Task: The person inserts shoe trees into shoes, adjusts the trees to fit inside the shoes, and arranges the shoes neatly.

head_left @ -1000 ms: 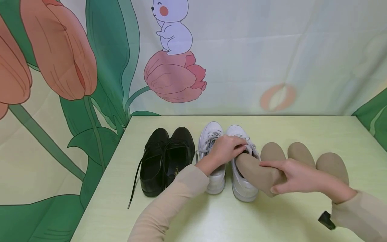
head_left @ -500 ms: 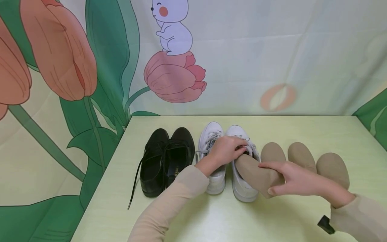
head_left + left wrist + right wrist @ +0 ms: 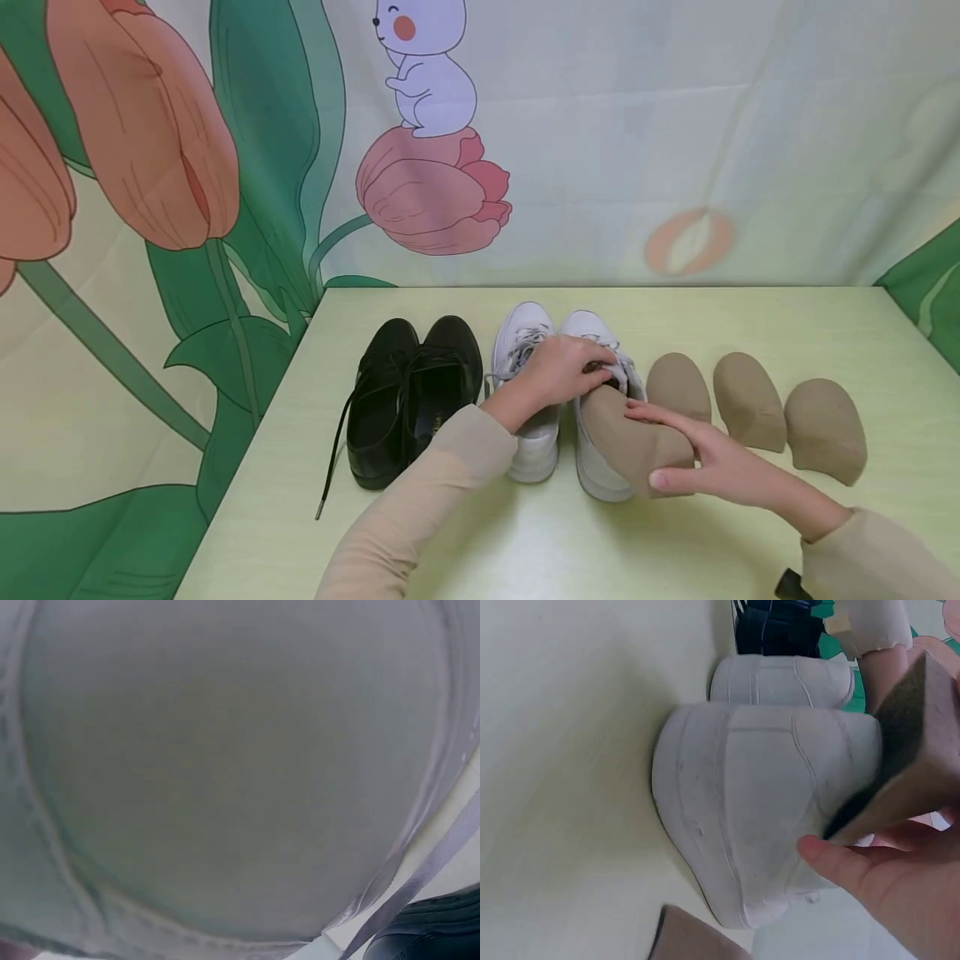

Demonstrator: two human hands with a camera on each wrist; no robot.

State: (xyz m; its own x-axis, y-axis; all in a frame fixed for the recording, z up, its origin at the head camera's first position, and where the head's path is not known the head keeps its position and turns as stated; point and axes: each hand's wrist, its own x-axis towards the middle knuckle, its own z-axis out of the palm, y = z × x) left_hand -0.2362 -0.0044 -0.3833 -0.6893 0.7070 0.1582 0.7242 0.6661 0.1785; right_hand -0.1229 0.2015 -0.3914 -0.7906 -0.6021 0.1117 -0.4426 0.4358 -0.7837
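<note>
My right hand (image 3: 723,467) holds a tan shoe insert (image 3: 630,437) by its wide end, thumb on the near side and fingers over the top. The insert's front end is tilted into the opening of the right white sneaker (image 3: 603,479). My left hand (image 3: 566,371) bends its fingers over that sneaker's tongue and laces, its fingertips at the opening. In the right wrist view, the insert (image 3: 930,750) sits over the sneaker's heel (image 3: 772,780), with the thumb (image 3: 829,859) against its edge. The left wrist view is filled by a blurred pale shoe surface (image 3: 232,765).
Beside it stands the left white sneaker (image 3: 536,462), under my left wrist. Further left is a pair of black lace-up shoes (image 3: 378,417), one lace trailing on the table (image 3: 495,550). Three more tan inserts (image 3: 746,400) lie to the right. A printed curtain (image 3: 600,125) hangs behind.
My right hand has moved left and toward the near edge, swinging the insert's wide end closer in line with the sneaker. The left hand stays almost still at the tongue.
</note>
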